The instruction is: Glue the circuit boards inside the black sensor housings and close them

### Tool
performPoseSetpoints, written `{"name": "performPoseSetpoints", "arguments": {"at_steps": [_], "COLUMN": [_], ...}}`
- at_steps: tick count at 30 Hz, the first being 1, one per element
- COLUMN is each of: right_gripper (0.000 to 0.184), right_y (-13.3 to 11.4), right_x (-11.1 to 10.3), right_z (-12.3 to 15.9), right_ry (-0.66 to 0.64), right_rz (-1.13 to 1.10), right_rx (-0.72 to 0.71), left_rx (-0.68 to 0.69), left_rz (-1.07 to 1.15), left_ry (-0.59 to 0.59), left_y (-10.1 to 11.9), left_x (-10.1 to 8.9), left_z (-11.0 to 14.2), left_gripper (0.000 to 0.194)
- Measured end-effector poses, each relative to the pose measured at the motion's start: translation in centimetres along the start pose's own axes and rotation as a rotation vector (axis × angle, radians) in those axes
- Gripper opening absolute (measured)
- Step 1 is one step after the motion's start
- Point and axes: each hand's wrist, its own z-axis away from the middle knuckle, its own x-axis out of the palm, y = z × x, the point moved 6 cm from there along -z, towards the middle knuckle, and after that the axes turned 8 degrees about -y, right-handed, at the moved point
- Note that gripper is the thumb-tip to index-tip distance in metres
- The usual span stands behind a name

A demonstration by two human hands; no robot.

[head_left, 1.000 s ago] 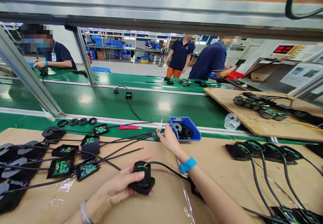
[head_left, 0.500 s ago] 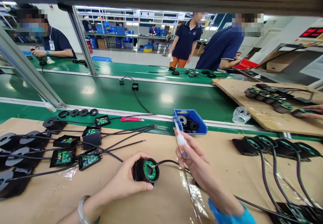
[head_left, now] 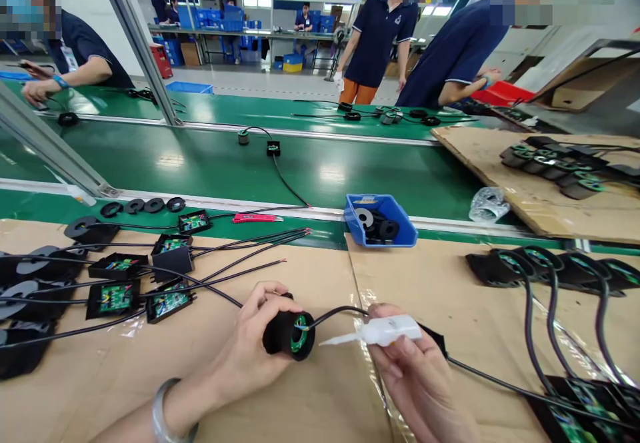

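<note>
My left hand is closed around a black round housing with a green circuit ring in its open end, tipped on its side toward the right. A black cable runs out of it. My right hand grips a small white glue bottle lying level, its thin nozzle pointing left and stopping just short of the green ring. Both hands are over the cardboard sheet on the bench.
Black boxes with green circuit boards and cables lie at the left, more cabled housings at the right. A blue bin of black rings and a red tool sit by the green conveyor. Other people work beyond it.
My right hand brought the glue bottle from the blue bin down to the housing and turned it level. My left hand tipped the housing so its green ring faces the nozzle.
</note>
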Motion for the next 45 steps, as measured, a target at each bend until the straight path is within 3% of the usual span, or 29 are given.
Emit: {"name": "performPoseSetpoints", "arguments": {"at_steps": [8,18,22,34,45], "right_gripper": [0.019,0.012,0.015,0.018,0.019], "right_y": [-1.0,-2.8,-3.8,-3.9,-3.9], "right_x": [2.1,4.0,5.6,7.3,7.2], "right_z": [0.9,2.8,3.1,3.2,3.3], "right_ry": [-0.116,-0.159,-0.252,-0.379,-0.382], "right_rz": [0.129,0.790,0.950,1.053,1.059], "right_rx": [-0.116,-0.354,-0.484,-0.573,-0.597], "left_rx": [0.189,0.274,0.285,0.291,0.297], "left_rz": [-0.143,-0.304,-0.327,-0.340,-0.351], "left_ry": [0.111,0.120,0.109,0.096,0.094], "left_y": [0.9,1.7,1.6,1.9,1.7], "left_x": [-0.1,-0.2,-0.1,-0.2,-0.1], "left_z": [0.4,0.7,0.8,0.7,0.7], "left_gripper": [0.045,0.046,0.050,0.050,0.050]}}
